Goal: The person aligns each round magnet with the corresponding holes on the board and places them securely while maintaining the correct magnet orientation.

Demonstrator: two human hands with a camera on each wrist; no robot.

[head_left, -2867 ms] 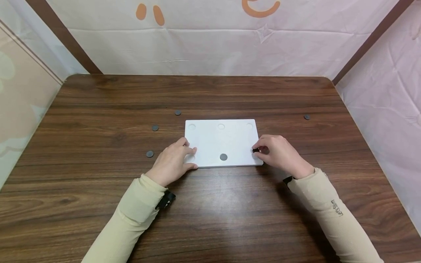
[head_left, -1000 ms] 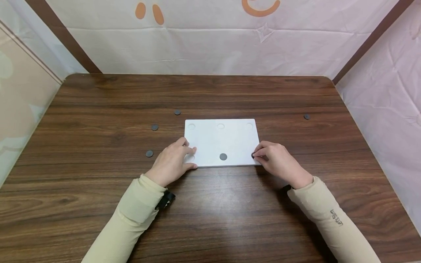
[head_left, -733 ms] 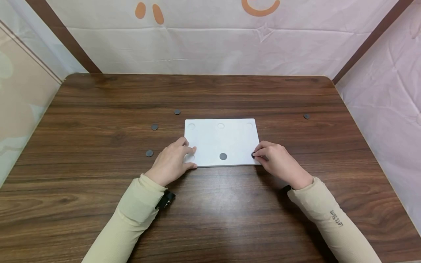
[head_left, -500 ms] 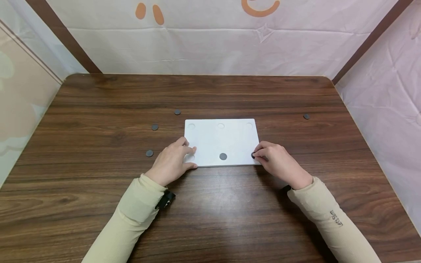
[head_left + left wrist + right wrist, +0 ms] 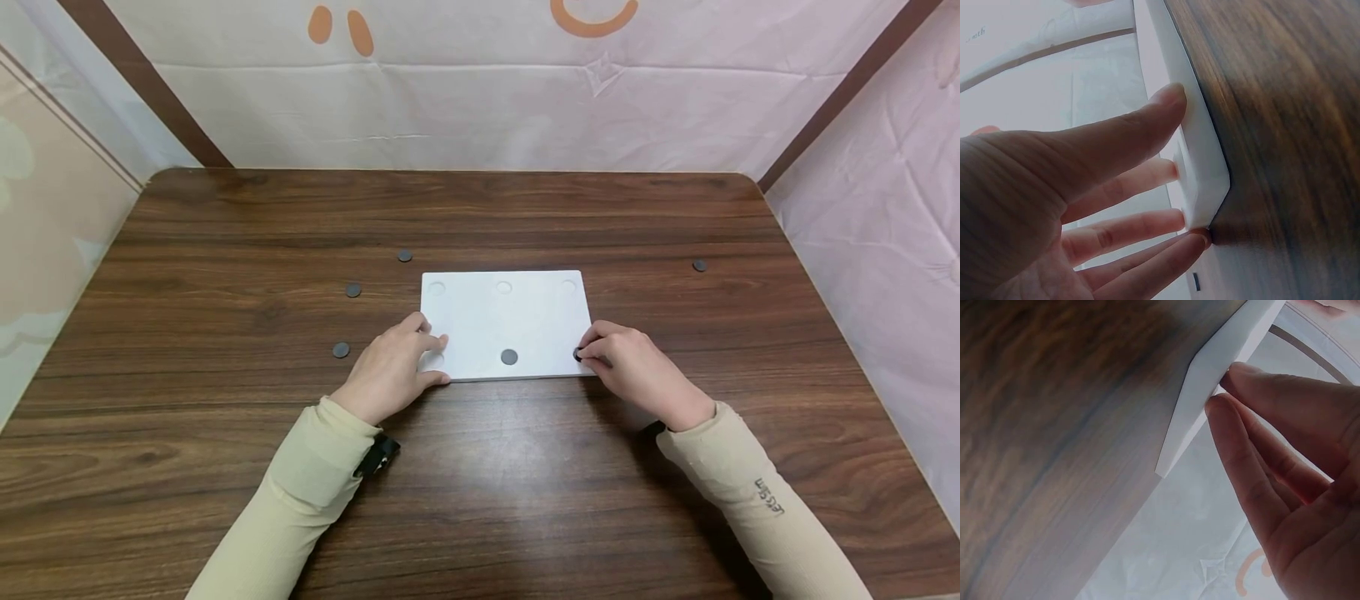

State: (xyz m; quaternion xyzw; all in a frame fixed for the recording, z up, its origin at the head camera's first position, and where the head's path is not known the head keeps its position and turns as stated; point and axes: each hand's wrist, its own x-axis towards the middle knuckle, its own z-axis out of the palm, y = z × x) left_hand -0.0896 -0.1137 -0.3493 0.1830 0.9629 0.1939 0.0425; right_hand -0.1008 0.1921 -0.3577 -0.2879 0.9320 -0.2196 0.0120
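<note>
A white rectangular board [image 5: 510, 317] with round recesses lies on the wooden table. My left hand [image 5: 393, 367] holds its near left corner: in the left wrist view the thumb presses the board's front edge, and the other fingers rest on its top and left end. At the near right corner my right hand [image 5: 637, 367] pinches a small dark grey disc [image 5: 577, 354] between thumb and fingers, low over the board. The fingers hide most of that disc and the spot beneath it. Another dark grey disc [image 5: 509, 357] sits in the near middle recess. The three far recesses hold nothing.
Left of the board lie two loose grey discs [image 5: 341, 350], [image 5: 353, 290]. A third disc [image 5: 405, 256] lies beyond its far left corner. Far to the right is one more disc [image 5: 699, 266]. A fabric screen [image 5: 480, 108] rises behind the table [image 5: 510, 500].
Since the earliest frame my right hand has come slightly nearer the front edge with the disc, at the near right corner. During the last second both hands have stayed almost still.
</note>
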